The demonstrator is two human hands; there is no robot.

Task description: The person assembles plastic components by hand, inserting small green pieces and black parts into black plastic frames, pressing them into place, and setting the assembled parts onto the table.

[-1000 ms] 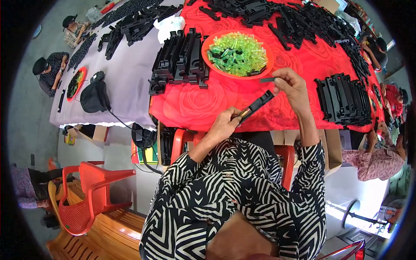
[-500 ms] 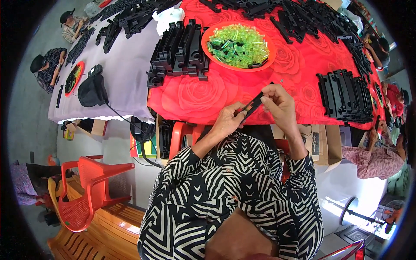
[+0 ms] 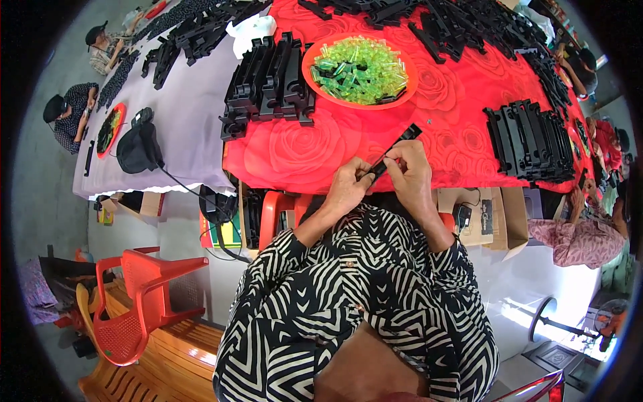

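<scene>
A long, narrow black plastic part (image 3: 407,133) slants up and to the right above the table's front edge. Its lower end is pinched between the thumb and fingers of my left hand (image 3: 345,186). My right hand (image 3: 410,179) closes on the middle of the same part, and its far end sticks out past those fingers. Whether my right fingertips also hold something small cannot be made out. Beyond my hands stands a red-orange plate (image 3: 412,79) heaped with small yellow-green clear tubes (image 3: 362,60), some dark pieces among them.
Upright black parts stand in rows left (image 3: 264,84) and right (image 3: 529,142) on the red tablecloth (image 3: 301,151). Loose black parts (image 3: 462,30) pile up at the back. A black cap-like item (image 3: 139,149) lies on the grey cloth. Red chair (image 3: 144,295) at left; other people sit around.
My right hand has slid down and left along the black part, so more of its upper end shows. The view has shifted slightly.
</scene>
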